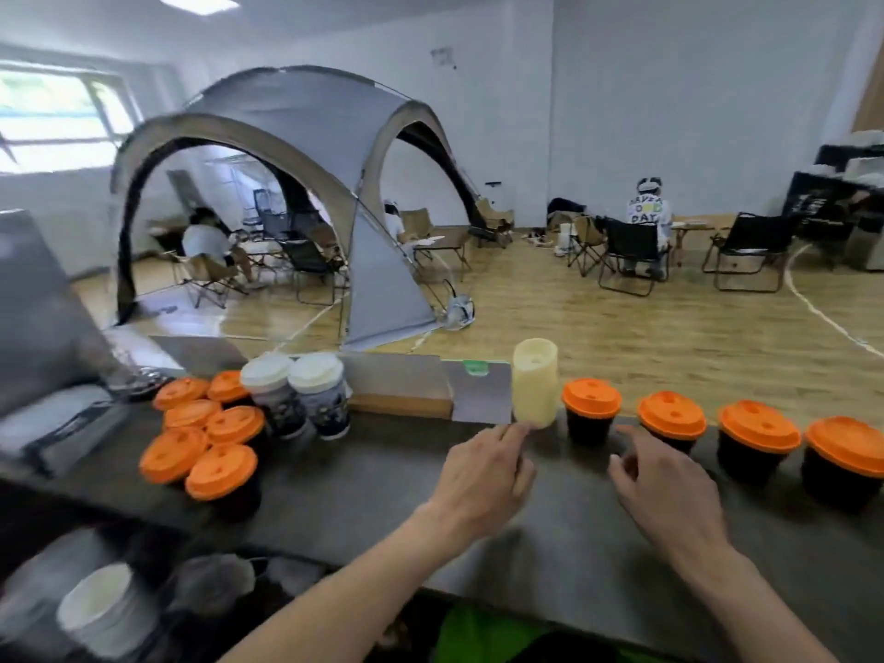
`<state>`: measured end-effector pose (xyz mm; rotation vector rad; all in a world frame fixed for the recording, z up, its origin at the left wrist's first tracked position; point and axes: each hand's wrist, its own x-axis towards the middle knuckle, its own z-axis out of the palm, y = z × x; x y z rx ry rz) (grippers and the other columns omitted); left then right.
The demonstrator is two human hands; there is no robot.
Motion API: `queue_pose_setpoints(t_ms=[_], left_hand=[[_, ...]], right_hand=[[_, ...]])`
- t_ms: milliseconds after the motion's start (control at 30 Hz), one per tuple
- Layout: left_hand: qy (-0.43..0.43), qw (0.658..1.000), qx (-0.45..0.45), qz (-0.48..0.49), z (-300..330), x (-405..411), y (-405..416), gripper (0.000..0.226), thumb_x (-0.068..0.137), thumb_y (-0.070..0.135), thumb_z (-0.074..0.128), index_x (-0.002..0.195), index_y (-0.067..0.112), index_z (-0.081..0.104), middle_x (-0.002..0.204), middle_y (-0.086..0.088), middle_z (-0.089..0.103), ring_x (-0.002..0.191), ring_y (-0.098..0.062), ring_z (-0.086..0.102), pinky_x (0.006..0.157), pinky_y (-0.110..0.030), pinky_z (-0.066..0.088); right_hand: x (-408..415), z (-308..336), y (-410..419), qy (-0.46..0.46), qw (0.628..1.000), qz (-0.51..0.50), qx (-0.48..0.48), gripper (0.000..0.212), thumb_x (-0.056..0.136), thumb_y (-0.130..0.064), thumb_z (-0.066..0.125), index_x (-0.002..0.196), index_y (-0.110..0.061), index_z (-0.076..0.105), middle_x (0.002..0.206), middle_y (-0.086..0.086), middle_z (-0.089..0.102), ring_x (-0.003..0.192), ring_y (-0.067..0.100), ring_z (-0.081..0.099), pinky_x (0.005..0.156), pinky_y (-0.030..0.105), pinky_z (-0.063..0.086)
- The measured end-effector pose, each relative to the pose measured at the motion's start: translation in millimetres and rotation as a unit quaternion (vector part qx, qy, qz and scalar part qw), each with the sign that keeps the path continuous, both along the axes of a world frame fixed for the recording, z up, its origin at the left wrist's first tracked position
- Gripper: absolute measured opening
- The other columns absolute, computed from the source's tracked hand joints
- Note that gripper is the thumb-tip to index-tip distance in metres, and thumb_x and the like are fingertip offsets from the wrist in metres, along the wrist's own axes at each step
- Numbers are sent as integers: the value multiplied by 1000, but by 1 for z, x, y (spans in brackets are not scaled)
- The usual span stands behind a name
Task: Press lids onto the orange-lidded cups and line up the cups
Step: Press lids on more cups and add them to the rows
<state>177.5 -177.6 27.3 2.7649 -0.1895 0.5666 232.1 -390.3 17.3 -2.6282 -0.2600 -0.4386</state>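
From the head camera, a dark grey counter (550,543) runs across the lower half of the picture, and both bare hands hover over it, empty and apart from each other. The left hand (483,476) lies palm down with its fingers loosely spread, its fingertips (519,429) touching or almost touching the base of a pale yellow cylinder (535,382) that stands upright at the counter's far edge. The right hand (669,485) is open with curled fingers, just in front of the row of cups and grasping nothing. That row holds four dark cups with bright orange lids, set side by side along the far edge to the right: the first cup (591,411), the second cup (672,418), the third cup (758,437) and the fourth cup (844,459). Each lid is domed, with small holes in its top. On the left of the counter stands a tight cluster of orange-lidded cups (205,435), six in all, touching one another. Just beside them are two white-lidded cups (296,394).
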Motion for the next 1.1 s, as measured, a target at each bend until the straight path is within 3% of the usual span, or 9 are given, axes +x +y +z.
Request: queue_pose_setpoints(t_ms=[100, 267, 400, 600, 700, 833, 967, 1100], left_hand=[[-11, 994, -8, 107, 0, -43, 96, 48, 100, 34, 43, 146, 24, 49, 130, 5, 63, 117, -14, 60, 96, -33, 52], [-50, 968, 24, 243, -9, -109, 227, 48, 92, 32, 56, 137, 16, 61, 130, -2, 63, 120, -22, 59, 100, -36, 52], [-45, 958, 65, 277, -11, -140, 278, 54, 89, 38, 49, 137, 17, 62, 134, -6, 63, 125, -25, 58, 106, -41, 49], [-1, 949, 18, 315, -39, -165, 311, 53, 94, 43, 50, 142, 22, 56, 145, -6, 55, 136, -27, 48, 104, -46, 52], [10, 962, -20, 273, -49, -162, 307, 52, 97, 28, 59, 148, 22, 50, 154, -4, 45, 144, -23, 37, 112, -41, 45], [-34, 976, -39, 211, -52, -141, 285, 50, 96, 15, 64, 146, 15, 55, 151, -8, 48, 141, -25, 42, 115, -40, 43], [-54, 991, -45, 115, -44, -95, 230, 53, 100, 18, 61, 151, 20, 47, 156, -3, 41, 147, -20, 34, 116, -28, 36], [-47, 997, -51, 14, -34, -42, 141, 55, 101, 19, 61, 153, 22, 44, 158, -3, 38, 147, -22, 35, 113, -35, 43]], right_hand=[[-9, -1, 94, 9, 994, 110, 11, 24, 90, -26, 69, 112, -19, 68, 96, 3, 74, 87, 26, 71, 67, 34, 49], [-42, -6, 249, 9, 958, 287, 26, 55, 93, -32, 63, 146, -26, 49, 136, -7, 61, 122, 16, 61, 95, 32, 50], [-74, -12, 338, 28, 930, 365, 23, 70, 92, -37, 63, 155, -31, 34, 149, -9, 46, 132, 14, 52, 101, 33, 50], [-98, -28, 401, 64, 908, 413, 4, 76, 89, -37, 63, 156, -31, 29, 154, -5, 38, 137, 19, 48, 103, 38, 50], [-100, -34, 406, 75, 905, 419, 4, 68, 91, -32, 62, 153, -31, 34, 154, -3, 40, 134, 22, 51, 103, 39, 50], [-90, -32, 378, 65, 922, 378, 61, 59, 95, -26, 63, 150, -29, 42, 151, -3, 46, 132, 20, 53, 106, 34, 47], [-66, -24, 303, 46, 951, 291, 93, 57, 95, -27, 64, 149, -27, 45, 151, -4, 47, 131, 19, 54, 108, 32, 45], [-45, -15, 201, 31, 979, 178, 93, 58, 95, -27, 67, 149, -26, 45, 148, -5, 49, 130, 19, 54, 108, 33, 45]])
